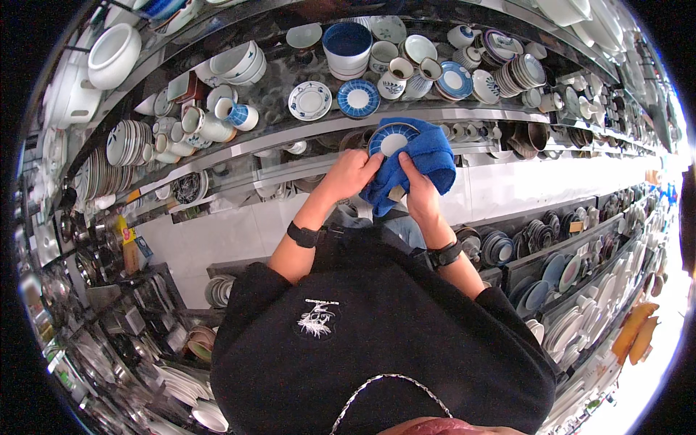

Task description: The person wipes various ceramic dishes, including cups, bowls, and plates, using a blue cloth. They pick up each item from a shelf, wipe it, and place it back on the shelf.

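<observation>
A small blue-and-white ceramic plate (392,142) with a radial pattern is held up just off the front edge of the shelf. My left hand (353,173) grips its near left rim, thumb against the plate. My right hand (420,187) holds a bunched blue cloth (432,149), which wraps the right side and underside of the plate. The right thumb presses the cloth near the rim. On the shelf just beyond lie a matching blue plate (358,98) and a white plate with a blue floral rim (310,100).
The glass shelf (272,122) carries a dark-blue-lined pot (348,50), small vases (395,78), a blue-and-white jug (237,113) and stacked bowls (237,61). Plate stacks (129,142) stand at left. Behind me, low racks hold more plates (497,248). Pale floor tiles (228,234) show between the shelving.
</observation>
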`<state>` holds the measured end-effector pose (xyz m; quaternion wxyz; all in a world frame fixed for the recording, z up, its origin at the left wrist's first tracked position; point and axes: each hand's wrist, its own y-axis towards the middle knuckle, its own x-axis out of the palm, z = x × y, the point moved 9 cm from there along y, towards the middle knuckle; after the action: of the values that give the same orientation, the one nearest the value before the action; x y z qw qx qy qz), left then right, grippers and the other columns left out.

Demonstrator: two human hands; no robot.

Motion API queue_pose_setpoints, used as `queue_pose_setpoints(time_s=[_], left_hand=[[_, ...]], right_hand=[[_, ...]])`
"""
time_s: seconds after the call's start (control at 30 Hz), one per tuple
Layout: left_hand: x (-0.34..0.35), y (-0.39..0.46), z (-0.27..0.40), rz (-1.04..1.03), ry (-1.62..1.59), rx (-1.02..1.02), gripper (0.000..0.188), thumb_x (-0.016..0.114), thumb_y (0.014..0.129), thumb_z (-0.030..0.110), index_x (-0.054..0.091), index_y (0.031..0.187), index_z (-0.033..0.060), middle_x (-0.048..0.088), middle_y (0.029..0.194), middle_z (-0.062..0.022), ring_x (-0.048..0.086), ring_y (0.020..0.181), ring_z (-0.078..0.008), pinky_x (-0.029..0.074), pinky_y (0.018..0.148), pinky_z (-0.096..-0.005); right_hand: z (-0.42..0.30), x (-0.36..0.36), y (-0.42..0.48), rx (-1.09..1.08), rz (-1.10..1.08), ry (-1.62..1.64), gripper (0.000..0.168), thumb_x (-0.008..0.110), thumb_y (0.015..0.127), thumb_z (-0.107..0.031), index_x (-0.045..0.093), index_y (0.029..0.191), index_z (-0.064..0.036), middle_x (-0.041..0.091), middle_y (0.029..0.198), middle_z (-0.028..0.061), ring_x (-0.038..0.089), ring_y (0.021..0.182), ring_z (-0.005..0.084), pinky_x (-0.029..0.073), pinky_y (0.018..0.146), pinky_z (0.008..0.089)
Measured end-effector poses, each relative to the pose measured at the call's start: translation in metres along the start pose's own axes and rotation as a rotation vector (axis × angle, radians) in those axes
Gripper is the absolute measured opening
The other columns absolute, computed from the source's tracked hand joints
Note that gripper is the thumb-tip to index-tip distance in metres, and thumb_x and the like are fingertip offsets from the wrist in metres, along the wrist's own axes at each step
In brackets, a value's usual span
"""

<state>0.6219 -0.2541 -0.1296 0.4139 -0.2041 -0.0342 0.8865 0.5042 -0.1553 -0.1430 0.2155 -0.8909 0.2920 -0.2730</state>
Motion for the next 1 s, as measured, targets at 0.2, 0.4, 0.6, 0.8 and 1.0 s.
queue_pose_setpoints(time_s=[0.2,0.4,0.6,0.8,1.0], left_hand=[[-0.004,-0.021,-0.005,0.142,-0.067,-0.048,0.047,0.053,0.1,0.037,0.06,0.079,-0.0055,0.059,0.071,-0.0264,0.061,0.069,-0.0434,0.045,0.06,-0.0448],[-0.015,-0.031,-0.025,0.169,0.214,-0.029,0.042,0.056,0.097,0.036,0.064,0.08,-0.0021,0.064,0.075,-0.0256,0.063,0.075,-0.0451,0.048,0.064,-0.0497],[-0.047,-0.054,0.037,0.061,0.671,0.07,0.021,0.059,0.092,0.022,0.067,0.091,0.0025,0.067,0.079,-0.0223,0.066,0.077,-0.0429,0.052,0.067,-0.0536],[-0.063,-0.055,0.054,0.198,0.498,0.132,0.022,0.058,0.095,0.023,0.062,0.104,0.0023,0.067,0.079,-0.0231,0.065,0.077,-0.0438,0.05,0.066,-0.053],[-0.055,-0.059,0.036,0.423,0.151,0.16,0.02,0.055,0.097,0.021,0.057,0.102,0.0019,0.065,0.08,-0.0255,0.063,0.079,-0.0452,0.047,0.065,-0.0535]], right_hand=[[0.014,0.005,0.007,-0.078,-0.019,-0.049,0.028,0.072,0.092,-0.017,0.064,0.117,-0.005,0.066,0.113,0.0034,0.062,0.103,0.0149,0.048,0.093,0.0307],[0.012,-0.01,0.034,-0.477,-0.069,-0.682,0.042,0.082,0.082,-0.02,0.063,0.113,0.001,0.07,0.103,0.0091,0.066,0.092,0.0195,0.053,0.083,0.0335],[-0.049,0.055,-0.022,-0.729,-0.216,-1.059,0.046,0.073,0.081,-0.009,0.06,0.126,-0.004,0.069,0.113,0.0139,0.068,0.1,0.0199,0.053,0.087,0.032],[-0.043,0.057,-0.019,-0.757,-0.185,-0.994,0.041,0.073,0.086,-0.012,0.061,0.124,-0.003,0.069,0.112,0.0135,0.067,0.096,0.0215,0.053,0.086,0.034],[0.007,0.034,-0.01,-0.242,-0.08,-0.413,0.032,0.074,0.09,-0.022,0.066,0.114,-0.003,0.068,0.111,0.0134,0.064,0.099,0.0209,0.051,0.087,0.0348]])
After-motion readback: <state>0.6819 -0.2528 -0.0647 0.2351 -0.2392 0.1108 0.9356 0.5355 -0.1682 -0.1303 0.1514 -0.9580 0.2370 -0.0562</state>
